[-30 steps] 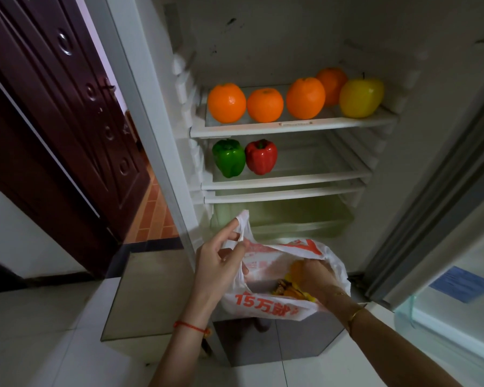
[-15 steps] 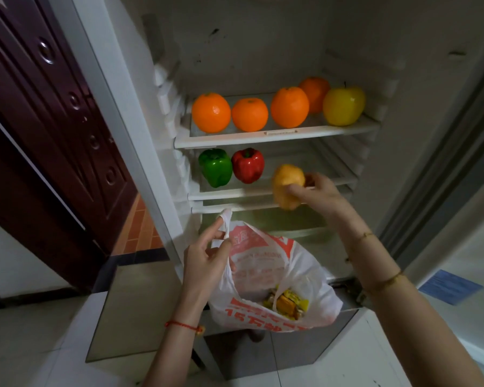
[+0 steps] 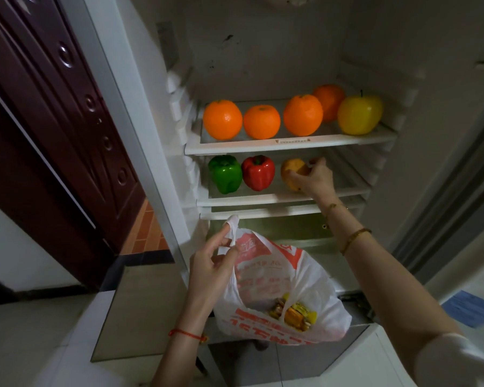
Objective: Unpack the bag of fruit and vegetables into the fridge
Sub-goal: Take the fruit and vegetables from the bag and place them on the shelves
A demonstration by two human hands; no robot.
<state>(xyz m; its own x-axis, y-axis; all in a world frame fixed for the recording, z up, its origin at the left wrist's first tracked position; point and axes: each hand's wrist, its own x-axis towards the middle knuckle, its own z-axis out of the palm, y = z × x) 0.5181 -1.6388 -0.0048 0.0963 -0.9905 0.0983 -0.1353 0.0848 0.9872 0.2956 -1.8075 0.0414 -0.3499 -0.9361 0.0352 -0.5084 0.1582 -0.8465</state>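
An open fridge (image 3: 263,65). On its middle shelf (image 3: 263,201) the right hand (image 3: 315,180) grips a yellow fruit (image 3: 291,174), just right of the red pepper (image 3: 258,172). Best to set it flat before letting go, so it cannot roll. The left hand (image 3: 213,263) pinches the bag (image 3: 277,289) handle, holding the mouth open.

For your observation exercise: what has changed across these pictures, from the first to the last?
The right hand left the white plastic bag, gripping a yellow-orange fruit, and carried it up onto the middle shelf beside the red pepper. The left hand keeps holding the bag's handle; the other produce stayed put.
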